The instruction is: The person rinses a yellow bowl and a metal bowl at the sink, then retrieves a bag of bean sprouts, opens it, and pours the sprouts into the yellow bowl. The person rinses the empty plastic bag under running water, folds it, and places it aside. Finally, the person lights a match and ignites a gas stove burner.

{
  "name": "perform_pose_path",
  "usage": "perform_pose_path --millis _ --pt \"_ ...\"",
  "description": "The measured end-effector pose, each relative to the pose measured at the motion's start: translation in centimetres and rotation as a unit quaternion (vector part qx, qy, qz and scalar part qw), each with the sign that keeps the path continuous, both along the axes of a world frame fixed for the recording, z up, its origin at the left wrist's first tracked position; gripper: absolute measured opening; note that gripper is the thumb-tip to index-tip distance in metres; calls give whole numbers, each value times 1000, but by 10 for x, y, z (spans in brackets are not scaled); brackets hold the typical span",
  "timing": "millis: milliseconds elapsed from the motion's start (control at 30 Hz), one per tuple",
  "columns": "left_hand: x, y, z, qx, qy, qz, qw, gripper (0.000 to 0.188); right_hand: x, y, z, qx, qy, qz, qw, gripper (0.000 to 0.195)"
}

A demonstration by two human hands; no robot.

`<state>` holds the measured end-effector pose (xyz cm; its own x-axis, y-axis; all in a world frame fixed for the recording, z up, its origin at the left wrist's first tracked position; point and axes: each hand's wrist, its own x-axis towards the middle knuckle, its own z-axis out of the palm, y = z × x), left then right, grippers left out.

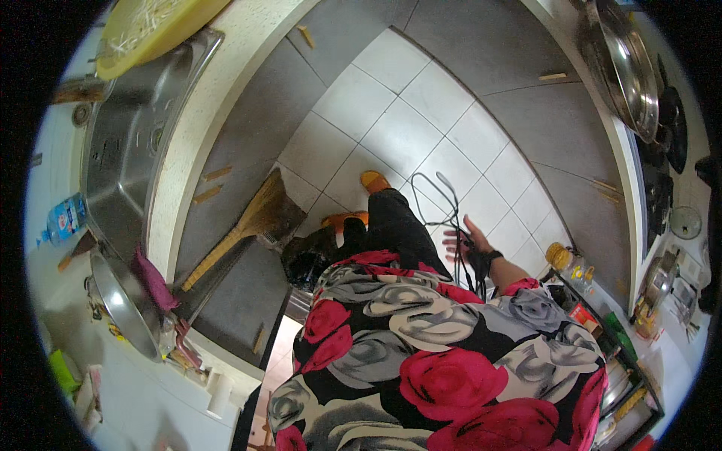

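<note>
My right hand (pixel 478 239) hangs low at my right side over the floor, its fingers spread. A thin black cable (pixel 454 194) runs down past the fingers and forms a loose loop; the hand does not appear to grip it. Around the wrist is a dark band (pixel 494 255). My left hand is out of view. On my left, a straw broom (pixel 240 231) leans against the grey cabinet doors, bristles upward. A shiny black plastic bag (pixel 304 262) hangs or stands beside my left leg. Orange footwear (pixel 374 181) shows on the white tile floor (pixel 400 127).
To the left, the counter has a steel sink (pixel 127 129), a yellow basin (pixel 163 34), a plastic bottle (pixel 66 219), a metal wok (pixel 124 307) and a magenta cloth (pixel 152 279). Opposite are a large metal pan (pixel 629 73) and a rack (pixel 643 383) near a cork-topped jar (pixel 559 256).
</note>
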<state>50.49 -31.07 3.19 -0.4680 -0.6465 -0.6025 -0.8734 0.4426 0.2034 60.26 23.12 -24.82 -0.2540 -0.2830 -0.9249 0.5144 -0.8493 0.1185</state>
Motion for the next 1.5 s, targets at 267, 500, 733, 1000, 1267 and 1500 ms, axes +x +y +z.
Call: perform_pose_path --millis 267,500,733,1000,1267,1500 --pt "-27 48 -55 56 -27 -56 997 16 -45 61 -15 131 -61 136 980 47" --pt "-38 73 -93 102 -46 -88 990 16 -2 99 -77 437 359 686 458 28" --pt "-32 83 -118 130 -54 -85 986 16 182 162 -84 166 349 868 310 15" --pt "-28 75 -166 168 -47 -75 982 16 270 21 69 132 -54 642 753 20" --pt "-58 80 -224 209 -32 -79 974 16 251 -116 167 146 -116 501 845 21" --pt "-98 94 -251 240 -29 -127 962 17 232 -129 169 162 -120 493 847 21"
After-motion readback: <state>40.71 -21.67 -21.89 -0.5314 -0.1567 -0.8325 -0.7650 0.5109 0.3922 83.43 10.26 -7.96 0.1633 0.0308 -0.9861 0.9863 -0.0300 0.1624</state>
